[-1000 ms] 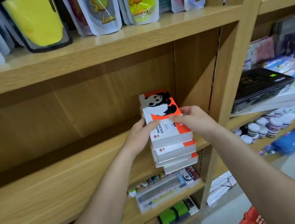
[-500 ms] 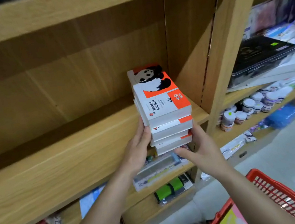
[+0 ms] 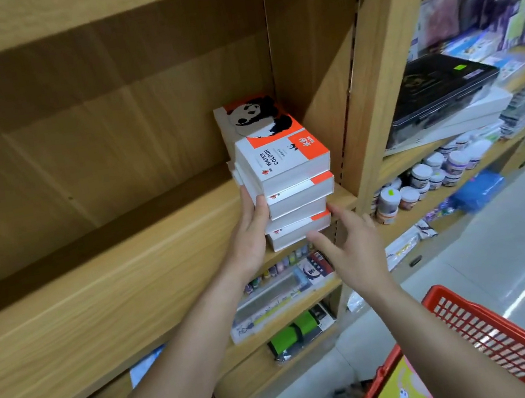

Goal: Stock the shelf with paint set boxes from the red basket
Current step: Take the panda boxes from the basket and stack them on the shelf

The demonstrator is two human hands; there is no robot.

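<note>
Head view is showing the paint set boxes [image 3: 286, 163] stacked at the shelf's [image 3: 112, 286] right end. I'm pressing my left hand [image 3: 250, 235] flat against their left side, my right hand [image 3: 355, 245] hovering spread by the lowest.

1 s ago both hands lay on the top box [image 3: 282, 157] of the stack of 4 paint set boxes [image 3: 291, 190]. The left hand [image 3: 250, 235] has since slid down and now presses flat against the stack's left side. The right hand [image 3: 355, 245] has dropped to the near right corner of the bottom box [image 3: 294, 233], fingers spread. The view has tipped downward, bringing the red basket [image 3: 484, 328] in at near right.
</note>
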